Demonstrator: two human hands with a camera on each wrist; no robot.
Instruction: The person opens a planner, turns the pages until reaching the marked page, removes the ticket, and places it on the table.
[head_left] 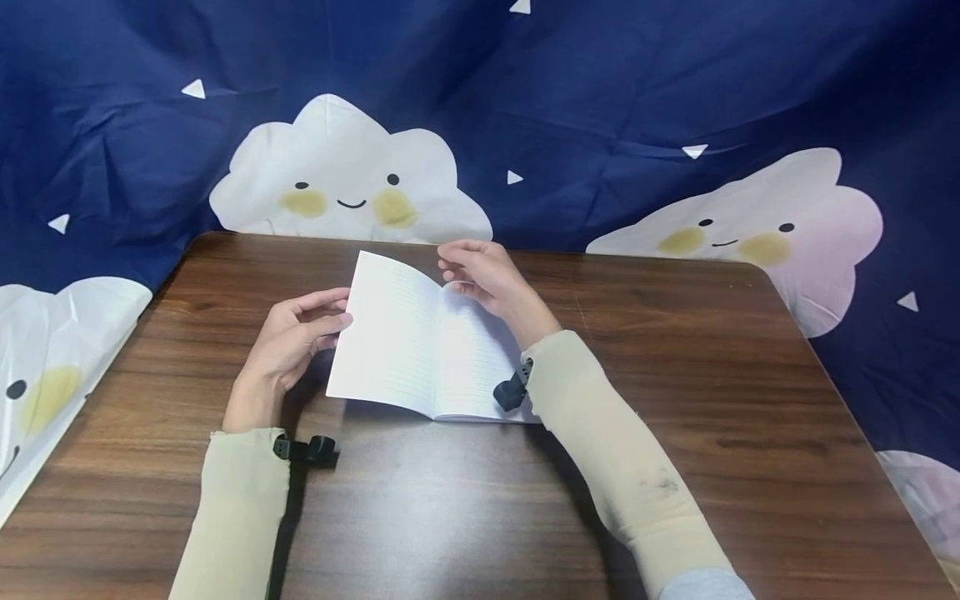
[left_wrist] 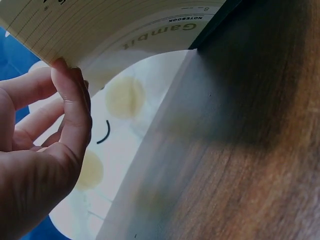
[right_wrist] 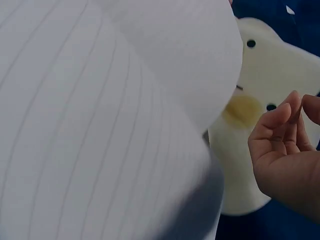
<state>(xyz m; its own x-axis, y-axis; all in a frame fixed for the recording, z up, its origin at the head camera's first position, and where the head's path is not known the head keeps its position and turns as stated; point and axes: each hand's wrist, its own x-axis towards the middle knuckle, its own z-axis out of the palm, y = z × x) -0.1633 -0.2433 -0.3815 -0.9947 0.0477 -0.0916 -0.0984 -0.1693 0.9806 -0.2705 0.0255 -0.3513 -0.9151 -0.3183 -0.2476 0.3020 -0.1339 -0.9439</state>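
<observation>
An open notebook point(head_left: 390, 333) with white lined pages lies on the wooden table, its left half raised off the surface. My left hand point(head_left: 296, 346) pinches the outer edge of that raised half between thumb and fingers. From below, the left wrist view shows the printed cover point(left_wrist: 165, 27) with the words "Gambit" and "NOTEBOOK", and the left hand point(left_wrist: 50, 115) at its edge. Over the top of the right page hovers my right hand point(head_left: 483, 275), fingers loosely bent with nothing between them. The right wrist view shows this hand point(right_wrist: 285, 150) apart from the pages point(right_wrist: 100, 130).
The brown wood-grain table point(head_left: 712, 400) extends around the notebook on all sides. Behind it hangs a dark blue cloth point(head_left: 570, 100) printed with smiling clouds and white triangles. A small black camera is strapped at each wrist, over cream sleeves point(head_left: 240, 500).
</observation>
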